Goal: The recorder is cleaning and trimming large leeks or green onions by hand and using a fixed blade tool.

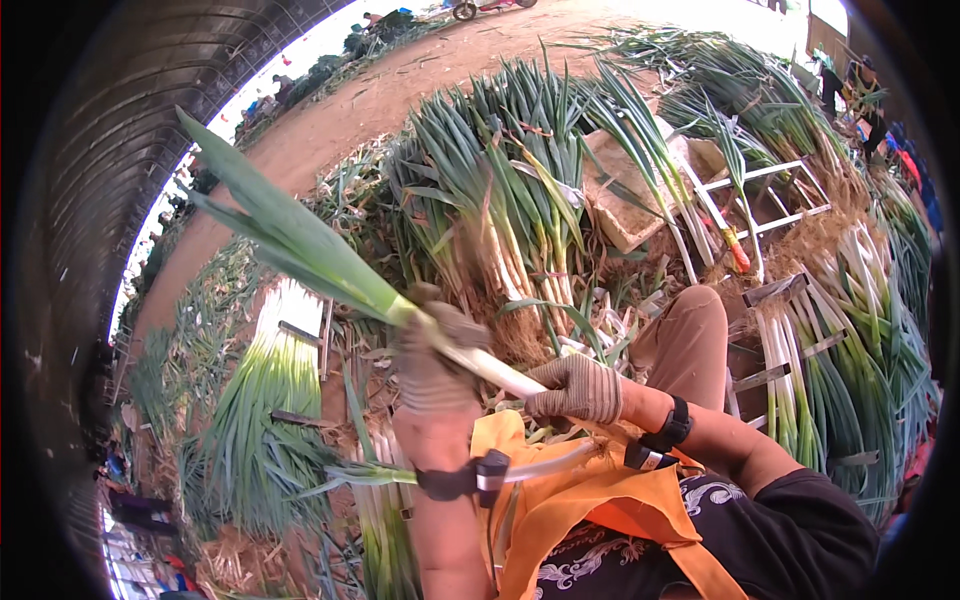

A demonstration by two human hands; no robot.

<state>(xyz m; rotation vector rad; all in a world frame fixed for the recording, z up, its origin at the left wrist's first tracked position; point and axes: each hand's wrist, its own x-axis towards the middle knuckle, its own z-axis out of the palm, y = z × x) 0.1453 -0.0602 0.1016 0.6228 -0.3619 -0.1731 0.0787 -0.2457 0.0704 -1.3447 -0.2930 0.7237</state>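
A long green onion (335, 265), with broad waxy leaves and a smooth, pale cylindrical shaft, slants above the orange cloth apron (590, 490). The left hand (437, 350), motion-blurred, curls round its shaft below the leaves; the right hand (578, 388), in a ribbed knit glove (592, 392), closes over the white lower end.

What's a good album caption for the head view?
Gloved left hand and right hand hold one leek, with more leeks all around.
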